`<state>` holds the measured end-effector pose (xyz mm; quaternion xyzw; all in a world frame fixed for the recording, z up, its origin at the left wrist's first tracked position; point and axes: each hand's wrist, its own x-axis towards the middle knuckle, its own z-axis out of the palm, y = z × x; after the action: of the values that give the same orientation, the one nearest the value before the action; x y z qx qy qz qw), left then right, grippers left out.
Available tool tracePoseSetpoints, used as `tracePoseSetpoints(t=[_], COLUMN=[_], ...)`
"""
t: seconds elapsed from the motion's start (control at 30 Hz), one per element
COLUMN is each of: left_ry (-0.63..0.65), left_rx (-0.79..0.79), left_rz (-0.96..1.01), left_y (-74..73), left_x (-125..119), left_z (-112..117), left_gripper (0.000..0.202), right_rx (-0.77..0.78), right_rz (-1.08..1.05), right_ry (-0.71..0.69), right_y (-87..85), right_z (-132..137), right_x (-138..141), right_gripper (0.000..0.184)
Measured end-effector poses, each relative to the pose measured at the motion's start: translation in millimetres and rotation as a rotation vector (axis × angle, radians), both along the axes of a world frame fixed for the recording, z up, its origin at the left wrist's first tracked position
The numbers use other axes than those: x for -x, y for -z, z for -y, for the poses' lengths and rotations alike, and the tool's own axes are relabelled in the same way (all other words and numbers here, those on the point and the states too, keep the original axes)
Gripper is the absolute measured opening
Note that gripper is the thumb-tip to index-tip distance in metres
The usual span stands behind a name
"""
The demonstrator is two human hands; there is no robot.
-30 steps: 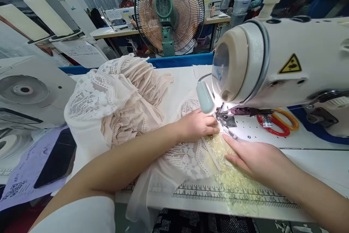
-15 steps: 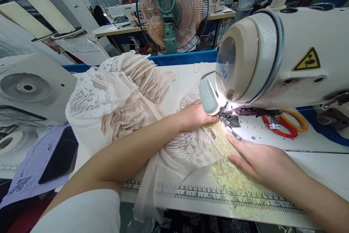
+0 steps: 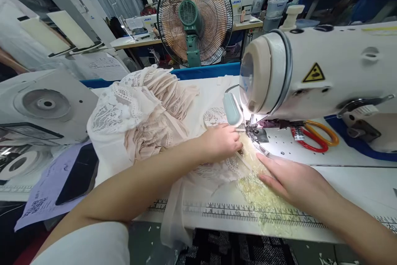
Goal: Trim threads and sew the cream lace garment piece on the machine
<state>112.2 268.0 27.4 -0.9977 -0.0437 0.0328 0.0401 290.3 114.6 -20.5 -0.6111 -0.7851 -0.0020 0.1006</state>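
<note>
My left hand [image 3: 223, 143] is closed, its fingers curled on the edge of the white lace fabric [image 3: 214, 170] just left of the sewing machine's presser foot [image 3: 254, 132]. My right hand [image 3: 287, 176] rests with fingers stretched out on a yellowish, see-through film-like material [image 3: 260, 192] in front of the foot. A narrow light strip crosses the lace between my hands. The sewing machine [image 3: 328, 70] stands over the work, its lamp shining on the needle area. Fabric under my left fingers is hidden.
A heap of lace pieces [image 3: 145, 112] lies on the left. Scissors with red and orange handles [image 3: 322, 137] lie under the machine arm. A dark phone [image 3: 77, 174] sits on a purple paper [image 3: 40, 205]. Behind the table stands a fan [image 3: 194, 17]; a printed ruler [image 3: 226, 212] edges the front.
My left hand has curled from flat, outstretched fingers into a closed grip and lifted slightly. My right hand stays about where it was. The view has shifted a little.
</note>
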Motion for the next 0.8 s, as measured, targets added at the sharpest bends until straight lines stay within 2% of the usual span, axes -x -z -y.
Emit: tracePoseSetpoints(t=[0.1,0.2,0.3,0.37,0.43,0.53,0.6,0.67,0.73,0.8], left_ry=[-0.064,-0.194,-0.319,-0.432,-0.545,-0.633,-0.608,-0.544,-0.574,-0.74], left_rx=[0.06,0.38,0.732,0.809,0.724,0.458,0.333,0.248,0.222,0.329], left_rz=[-0.029,0.138,0.281,0.37,0.424,0.391,0.327,0.202,0.079,0.048], left_y=[-3.8,-11.9,-17.4,-15.9,-10.6,0.0,5.8,8.5,7.5,4.2], left_x=[-0.2,2.2,4.4,4.6,5.6,10.0,12.9,12.7,8.6,1.8], left_z=[3.5,0.1,-2.8,-3.1,-2.0,3.8,11.6,21.4,30.5,36.8], left_gripper=[0.011,0.011,0.017,0.018,0.015,0.005,0.018,0.031,0.033,0.04], right_rx=[-0.08,-0.06,0.021,0.116,0.164,0.087,0.065,0.106,0.166,0.205], right_rz=[-0.195,-0.461,-0.601,-0.639,-0.688,-0.746,-0.73,-0.682,-0.634,-0.606], right_ry=[0.07,0.157,0.009,-0.09,-0.074,0.077,0.161,0.19,0.192,0.197], right_y=[-1.6,-5.9,-12.8,-17.2,-19.4,-17.7,-15.2,-13.4,-12.7,-12.9], right_z=[13.7,28.2,34.0,31.4,26.2,19.3,17.3,17.3,18.1,18.4], right_x=[8.1,29.0,57.7,72.8,78.9,69.5,56.1,43.5,35.4,32.4], right_gripper=[0.041,0.044,0.051,0.046,0.04,0.032,0.028,0.028,0.029,0.029])
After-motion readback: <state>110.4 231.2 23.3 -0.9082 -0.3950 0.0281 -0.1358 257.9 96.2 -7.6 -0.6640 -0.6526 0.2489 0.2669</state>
